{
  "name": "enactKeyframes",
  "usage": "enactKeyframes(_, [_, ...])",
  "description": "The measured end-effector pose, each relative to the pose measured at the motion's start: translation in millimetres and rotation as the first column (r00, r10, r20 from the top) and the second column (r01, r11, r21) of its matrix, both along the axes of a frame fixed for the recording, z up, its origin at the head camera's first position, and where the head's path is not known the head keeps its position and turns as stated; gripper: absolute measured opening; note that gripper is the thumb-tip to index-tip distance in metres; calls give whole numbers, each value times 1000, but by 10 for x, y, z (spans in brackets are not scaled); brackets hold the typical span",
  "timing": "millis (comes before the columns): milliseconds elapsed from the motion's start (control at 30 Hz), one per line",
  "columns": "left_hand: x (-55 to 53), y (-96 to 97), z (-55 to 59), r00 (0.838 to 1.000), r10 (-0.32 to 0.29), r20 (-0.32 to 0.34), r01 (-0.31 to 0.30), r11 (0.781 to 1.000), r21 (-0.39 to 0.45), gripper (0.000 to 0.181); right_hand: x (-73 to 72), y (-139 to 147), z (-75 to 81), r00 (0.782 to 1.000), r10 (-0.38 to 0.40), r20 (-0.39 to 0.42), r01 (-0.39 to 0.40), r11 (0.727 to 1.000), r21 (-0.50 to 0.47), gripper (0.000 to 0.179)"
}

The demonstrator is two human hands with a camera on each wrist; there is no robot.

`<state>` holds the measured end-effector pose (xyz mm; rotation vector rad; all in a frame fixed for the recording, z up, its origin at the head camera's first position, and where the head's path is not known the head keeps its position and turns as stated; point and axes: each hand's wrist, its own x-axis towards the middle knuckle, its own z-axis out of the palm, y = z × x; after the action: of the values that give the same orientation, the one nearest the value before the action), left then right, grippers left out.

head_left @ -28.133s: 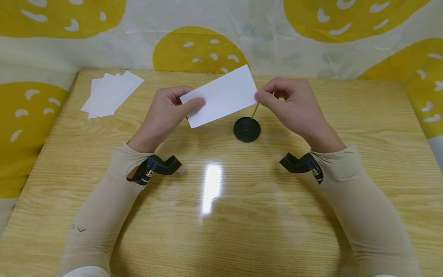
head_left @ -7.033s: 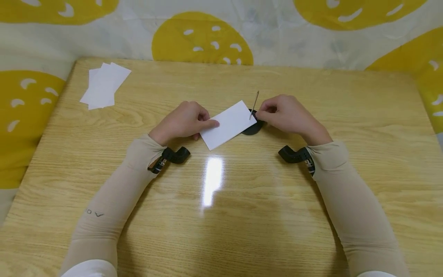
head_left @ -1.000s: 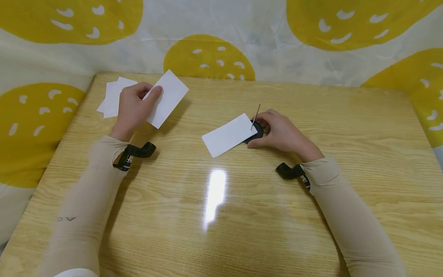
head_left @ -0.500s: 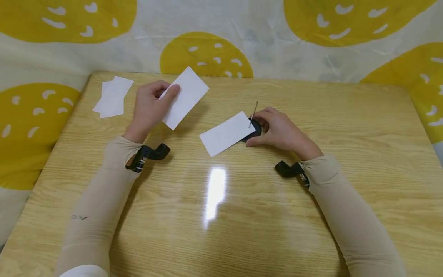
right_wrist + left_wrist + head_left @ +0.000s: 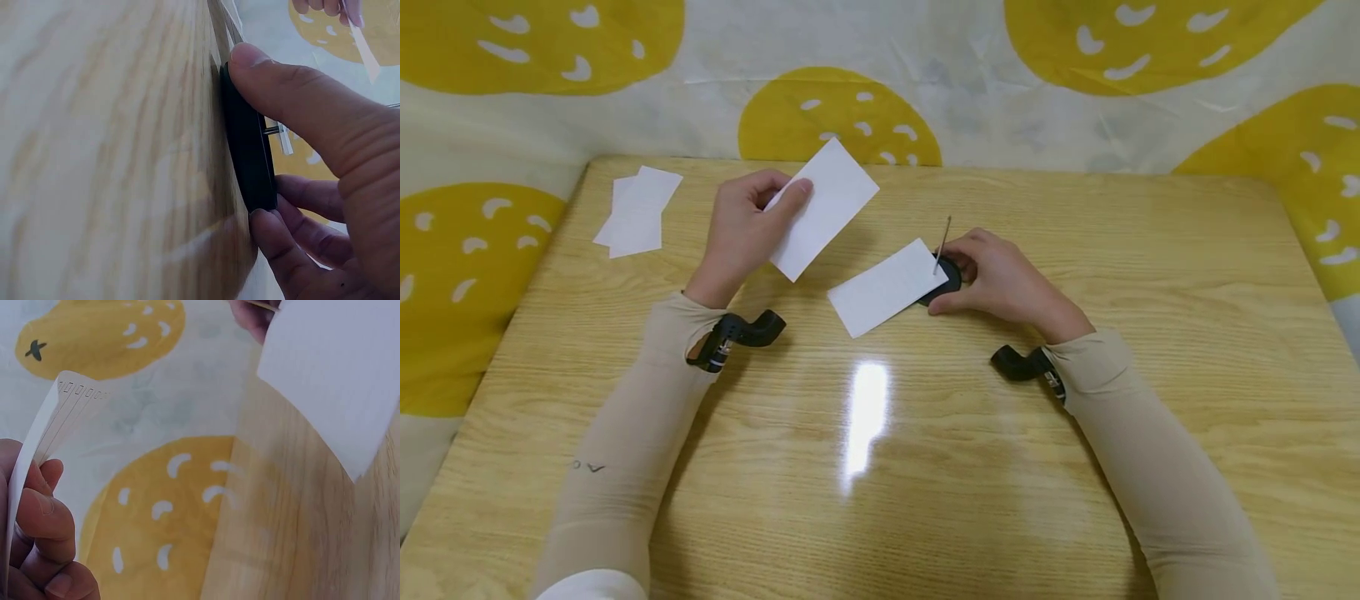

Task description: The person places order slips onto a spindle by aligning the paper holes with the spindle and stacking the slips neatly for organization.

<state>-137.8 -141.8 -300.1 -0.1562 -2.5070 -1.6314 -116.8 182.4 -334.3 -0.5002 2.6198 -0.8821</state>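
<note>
My left hand (image 5: 745, 221) pinches a white paper slip (image 5: 827, 212) by its left edge, thumb on top, above the table. In the left wrist view, faint printing shows on the slip's (image 5: 28, 450) underside. My right hand (image 5: 1000, 279) grips the round black base (image 5: 953, 277) of a bill spike, thumb and fingers on opposite sides of its rim. The metal spike (image 5: 944, 237) stands up through the corner of another white slip (image 5: 883, 292), which lies low across the base. Whether several slips are stacked there I cannot tell. The base (image 5: 247, 144) sits on the tabletop in the right wrist view.
A small fanned pile of white slips (image 5: 640, 212) lies at the far left of the wooden table (image 5: 1000, 500). Behind the table hangs a white cloth (image 5: 970, 75) with yellow patterns. Black camera mounts (image 5: 748, 329) stick out from both wrists.
Seven seconds ago both hands were at the slip on the spike. Since then, my left hand has taken another slip from the pile and carried it right; my right hand has gripped the base.
</note>
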Motion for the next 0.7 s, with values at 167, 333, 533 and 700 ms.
enactKeyframes(167, [9,67,33,1000,-9,-3,9,1000,18,26,3,-1,0,1000,1,-2,-1,1000,-5,81])
enactKeyframes(333, [44,121,48,999,-29,13,28,998,63,25,9,17,29,1000,19,-3,-19,1000,-11,81])
enactKeyframes(533, [70,183,84,998,-59,-1,59,997,59,26,45,152,233,1000,-6,21,7,999,-35,85])
enactKeyframes(700, [99,279,149,995,-99,7,98,992,79,27,114,268,447,997,-75,9,76,989,-123,66])
